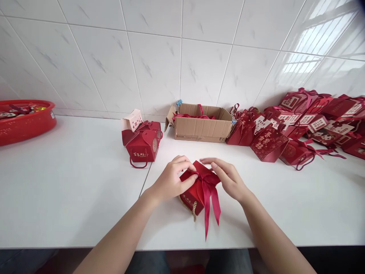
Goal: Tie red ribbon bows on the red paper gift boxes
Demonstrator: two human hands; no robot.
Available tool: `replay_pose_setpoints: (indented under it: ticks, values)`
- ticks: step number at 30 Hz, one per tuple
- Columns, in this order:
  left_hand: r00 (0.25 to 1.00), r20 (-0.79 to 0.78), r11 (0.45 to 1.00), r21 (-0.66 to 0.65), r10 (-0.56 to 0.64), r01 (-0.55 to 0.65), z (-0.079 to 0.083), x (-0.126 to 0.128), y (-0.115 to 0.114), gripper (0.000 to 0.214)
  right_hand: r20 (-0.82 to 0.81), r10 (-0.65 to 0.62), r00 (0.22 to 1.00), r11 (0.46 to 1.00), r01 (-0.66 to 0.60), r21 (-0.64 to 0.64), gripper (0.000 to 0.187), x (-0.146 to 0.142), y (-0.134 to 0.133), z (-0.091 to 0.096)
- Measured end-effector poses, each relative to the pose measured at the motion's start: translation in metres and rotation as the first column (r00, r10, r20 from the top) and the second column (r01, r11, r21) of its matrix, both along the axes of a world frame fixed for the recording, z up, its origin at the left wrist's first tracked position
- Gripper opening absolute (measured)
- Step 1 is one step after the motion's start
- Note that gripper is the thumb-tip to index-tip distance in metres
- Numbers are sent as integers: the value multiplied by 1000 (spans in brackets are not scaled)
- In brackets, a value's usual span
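A small red gift box (191, 193) stands on the white table (71, 182) in front of me, with a rope handle at its near side. A dark red ribbon (209, 194) is tied on top of it, and its two tails hang toward me. My left hand (171, 179) grips the box's left side, fingers curled and thumb pressed at the bow's knot. On the box's right top rests my right hand (226, 177), fingers bent over the bow's right loop.
Behind stands an open cardboard box (203, 127) holding red ribbons. Left of it stand two red gift boxes (144, 142). A heap of finished red gift boxes (308, 121) fills the back right. A red plastic basket (24, 123) sits far left. A white tiled wall backs the table.
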State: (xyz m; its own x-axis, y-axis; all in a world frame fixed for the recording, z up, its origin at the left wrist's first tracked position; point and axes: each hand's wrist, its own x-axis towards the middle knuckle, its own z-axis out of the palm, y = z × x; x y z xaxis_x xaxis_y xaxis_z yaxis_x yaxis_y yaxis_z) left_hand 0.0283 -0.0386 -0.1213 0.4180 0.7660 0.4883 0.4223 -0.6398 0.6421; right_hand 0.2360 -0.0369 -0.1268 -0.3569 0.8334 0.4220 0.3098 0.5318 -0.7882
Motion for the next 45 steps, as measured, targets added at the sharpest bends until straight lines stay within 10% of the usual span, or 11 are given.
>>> replay_pose_setpoints:
  ticks: [4, 13, 29, 37, 45]
  values:
    - [1000, 26, 999, -38, 12, -11, 0, 0, 1, 13, 1, 7, 1000, 999, -7, -53, 37, -2, -2, -1]
    - [998, -26, 997, 54, 55, -53, 0, -3, 1, 16, 142, 196, 970, 936, -228, 270, 27, -2, -12, 3]
    - [1000, 12, 982, 188, 2, -4, -3, -6, 4, 14, 81, 171, 982, 960, -184, 212, 19, 0, -6, 2]
    - [999, -42, 987, 156, -23, 29, -4, -9, 6, 22, 148, 289, 946, 956, -279, -88, 15, 21, 6, 11]
    - [996, -59, 985, 157, -66, 74, -5, -9, 8, 23, -25, 132, 991, 989, -130, 63, 24, 14, 4, 5]
